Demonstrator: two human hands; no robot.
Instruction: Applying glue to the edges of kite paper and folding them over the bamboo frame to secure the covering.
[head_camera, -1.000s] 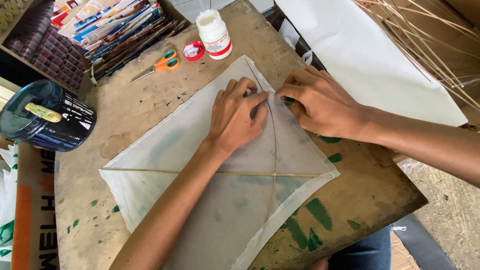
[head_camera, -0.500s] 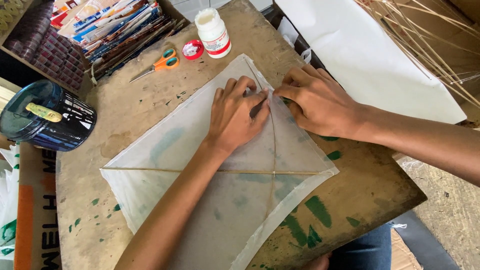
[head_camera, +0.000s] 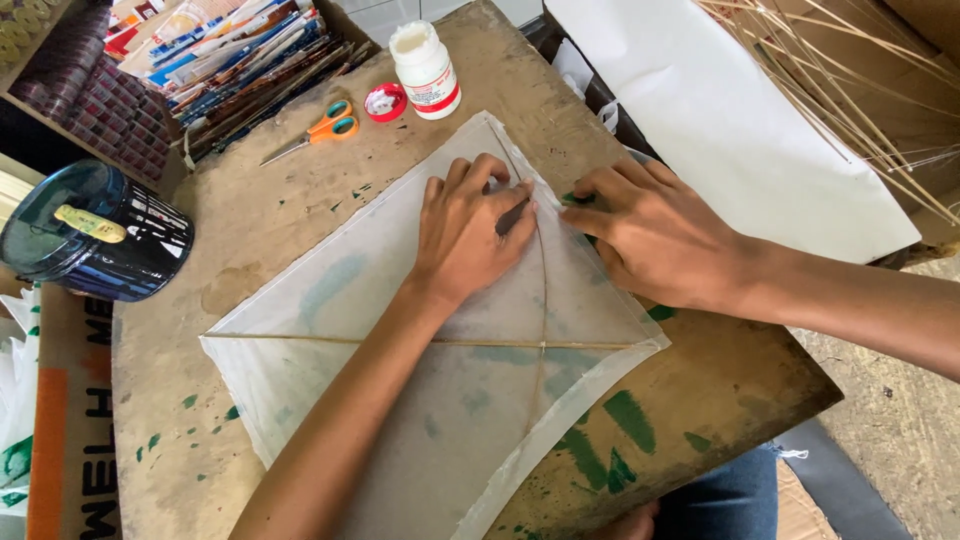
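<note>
A translucent white paper kite (head_camera: 400, 380) lies flat on a worn wooden table (head_camera: 250, 230), with thin bamboo sticks crossing it. My left hand (head_camera: 470, 235) lies palm down on the kite's upper part, fingertips pressing beside the upright stick. My right hand (head_camera: 650, 235) rests at the kite's upper right edge, fingertips pinching the folded paper border close to the left hand's fingers. Neither hand lifts anything.
An open white glue bottle (head_camera: 425, 68) and its red cap (head_camera: 385, 102) stand at the table's far edge beside orange-handled scissors (head_camera: 315, 130). A dark round tin (head_camera: 95, 230) sits left. White paper sheets (head_camera: 730, 120) and thin bamboo sticks (head_camera: 850, 90) lie right.
Both hands stay pressed on the kite's upper corner; the fingertips have shifted only slightly along the edge.
</note>
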